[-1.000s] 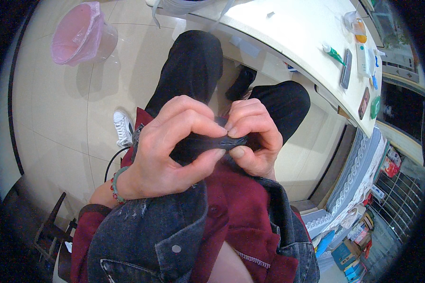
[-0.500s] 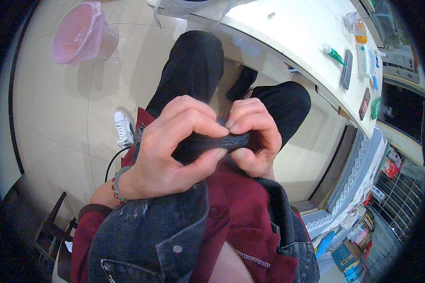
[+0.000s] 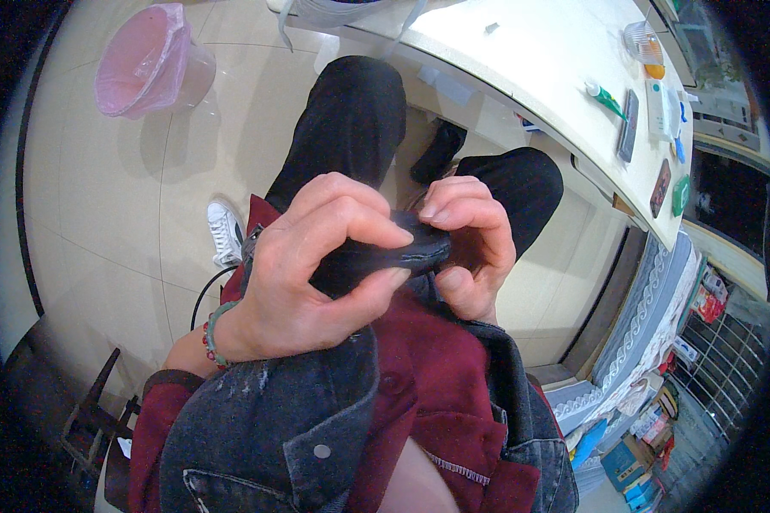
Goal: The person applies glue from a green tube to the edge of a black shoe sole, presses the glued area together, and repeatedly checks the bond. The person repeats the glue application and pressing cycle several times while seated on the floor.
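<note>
In front of my lap, a flat, soft-looking black item (image 3: 421,255) with a layered edge is pinched by my left hand (image 3: 321,256), fingers on top and thumb below. Whether it is a pouch or folded cloth I cannot tell. A beaded bracelet (image 3: 212,339) circles my left wrist. My right hand (image 3: 470,244) curves around the item's right end, thumb and fingers apart; its fingertips sit close to the edge, and any light contact is hard to make out. The item's left part is hidden behind my left hand.
A white table (image 3: 522,51) extends at the upper right, bearing a green-and-white tube (image 3: 606,99), a dark bar-shaped case (image 3: 628,126) and other small things. A pink-lined bin (image 3: 150,73) stands far left. Wire shelving (image 3: 727,368) is at right, a dark chair (image 3: 94,410) lower left.
My right thumb and fingers have spread and drawn off the black item's edge, which shows more now. My left hand keeps its hold almost unmoved.
</note>
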`<action>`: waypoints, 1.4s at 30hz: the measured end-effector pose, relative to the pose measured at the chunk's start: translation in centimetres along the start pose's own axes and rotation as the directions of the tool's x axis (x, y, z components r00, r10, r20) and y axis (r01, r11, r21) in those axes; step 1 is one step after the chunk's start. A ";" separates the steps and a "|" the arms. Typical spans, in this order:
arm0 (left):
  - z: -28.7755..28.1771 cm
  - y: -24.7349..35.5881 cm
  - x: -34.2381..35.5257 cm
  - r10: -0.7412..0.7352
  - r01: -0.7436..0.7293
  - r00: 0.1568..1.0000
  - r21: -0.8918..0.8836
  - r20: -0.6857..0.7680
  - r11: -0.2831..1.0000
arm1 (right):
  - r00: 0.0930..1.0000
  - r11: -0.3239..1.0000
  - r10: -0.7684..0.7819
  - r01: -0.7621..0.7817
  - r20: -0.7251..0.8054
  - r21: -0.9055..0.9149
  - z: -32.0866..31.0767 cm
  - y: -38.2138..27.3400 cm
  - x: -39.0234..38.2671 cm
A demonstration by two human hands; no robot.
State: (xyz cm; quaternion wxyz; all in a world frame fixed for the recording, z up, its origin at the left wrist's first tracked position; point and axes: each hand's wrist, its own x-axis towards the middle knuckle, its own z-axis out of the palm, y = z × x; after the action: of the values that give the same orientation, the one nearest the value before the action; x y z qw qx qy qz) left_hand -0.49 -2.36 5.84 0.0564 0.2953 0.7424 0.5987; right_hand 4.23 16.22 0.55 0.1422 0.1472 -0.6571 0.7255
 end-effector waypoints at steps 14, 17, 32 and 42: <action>0.1 0.0 -0.2 -0.007 0.007 1.000 -0.008 -0.016 1.000 | 0.997 0.995 -0.002 0.009 0.073 -0.096 0.1 -0.7 0.6; 0.3 -0.1 -0.4 -0.013 0.013 0.999 0.010 -0.033 1.000 | 0.998 0.992 0.000 0.009 0.070 -0.124 0.2 -1.0 0.7; 0.1 -0.1 -0.1 0.009 -0.008 1.000 0.023 -0.029 1.000 | 0.995 0.989 -0.040 0.052 0.091 -0.136 0.1 -0.7 1.2; 0.0 -0.2 -0.3 0.017 -0.017 1.000 0.001 -0.026 1.000 | 0.995 0.992 -0.042 0.053 0.094 -0.117 0.2 -0.7 1.2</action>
State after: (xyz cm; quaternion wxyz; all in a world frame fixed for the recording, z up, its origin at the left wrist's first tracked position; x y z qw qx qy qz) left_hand -0.37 -2.54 5.60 0.0413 0.2936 0.7409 0.6027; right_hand 3.43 16.09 1.65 0.1377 0.1870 -0.7014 0.6739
